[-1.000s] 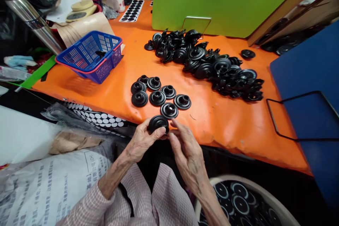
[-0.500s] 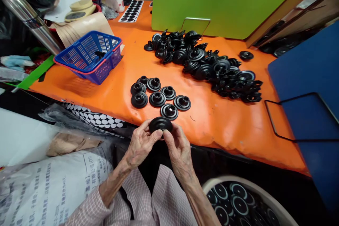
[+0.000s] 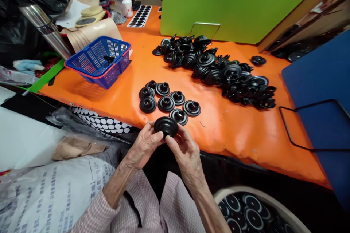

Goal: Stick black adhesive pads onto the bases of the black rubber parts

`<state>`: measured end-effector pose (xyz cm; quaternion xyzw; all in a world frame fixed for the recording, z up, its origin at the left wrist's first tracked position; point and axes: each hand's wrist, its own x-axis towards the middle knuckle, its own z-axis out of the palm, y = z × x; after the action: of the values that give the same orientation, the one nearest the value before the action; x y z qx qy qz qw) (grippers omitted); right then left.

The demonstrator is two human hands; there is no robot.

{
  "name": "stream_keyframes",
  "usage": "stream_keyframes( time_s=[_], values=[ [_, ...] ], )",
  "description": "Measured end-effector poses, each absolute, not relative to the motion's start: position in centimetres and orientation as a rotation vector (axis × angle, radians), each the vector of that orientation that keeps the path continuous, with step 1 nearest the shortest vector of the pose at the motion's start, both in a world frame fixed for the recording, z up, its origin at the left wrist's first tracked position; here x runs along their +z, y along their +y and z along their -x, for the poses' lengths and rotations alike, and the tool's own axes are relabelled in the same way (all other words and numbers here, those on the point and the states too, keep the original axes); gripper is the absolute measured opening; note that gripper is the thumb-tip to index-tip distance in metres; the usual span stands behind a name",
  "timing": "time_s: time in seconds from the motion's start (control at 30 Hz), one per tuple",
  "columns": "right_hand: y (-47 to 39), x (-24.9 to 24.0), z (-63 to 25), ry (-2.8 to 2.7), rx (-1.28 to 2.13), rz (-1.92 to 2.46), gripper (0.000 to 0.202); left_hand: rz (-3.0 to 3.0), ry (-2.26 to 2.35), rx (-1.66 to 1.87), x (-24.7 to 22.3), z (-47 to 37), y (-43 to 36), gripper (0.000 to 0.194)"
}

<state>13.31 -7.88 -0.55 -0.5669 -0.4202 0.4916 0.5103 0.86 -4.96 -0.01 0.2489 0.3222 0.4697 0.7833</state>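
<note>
Between both hands I hold a round black plastic disc part (image 3: 165,126) with a stepped, ringed face, just over the table's front edge. My left hand (image 3: 144,145) grips its left side, thumb at the near lower part. On its right side my right hand (image 3: 186,150) is closed on it too, thumb beside the other thumb. Just beyond lies a small group of similar black disc parts (image 3: 166,104) with hubs pointing up. Farther back and to the right a large heap of black parts (image 3: 206,59) spreads over the orange table cover (image 3: 218,127).
A blue basket (image 3: 97,76) stands at the left, near a steel flask (image 3: 45,29). At the back is a green board (image 3: 218,0); at the right, a blue board (image 3: 322,98). Below right, a pale tub (image 3: 222,193) holds black discs. A printed white sack (image 3: 46,196) lies lower left.
The disc part has tilted so that more of its ringed face and its centre shows. Both hands still hold it. The whole view has shifted slightly.
</note>
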Motion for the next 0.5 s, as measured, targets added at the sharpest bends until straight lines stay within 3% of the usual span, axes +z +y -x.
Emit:
stream_keyframes(
  time_s=[0.3,0.5],
  values=[
    [-7.9,-0.7,-12.6,-0.976,1.159,1.190,0.034,-0.689,0.678,1.010,-0.6,-0.2,-5.2,0.039],
    [-8.0,-0.5,-13.0,-0.994,1.204,1.245,0.032,-0.860,0.716,1.076,-1.1,-0.3,-5.9,0.032]
  ],
)
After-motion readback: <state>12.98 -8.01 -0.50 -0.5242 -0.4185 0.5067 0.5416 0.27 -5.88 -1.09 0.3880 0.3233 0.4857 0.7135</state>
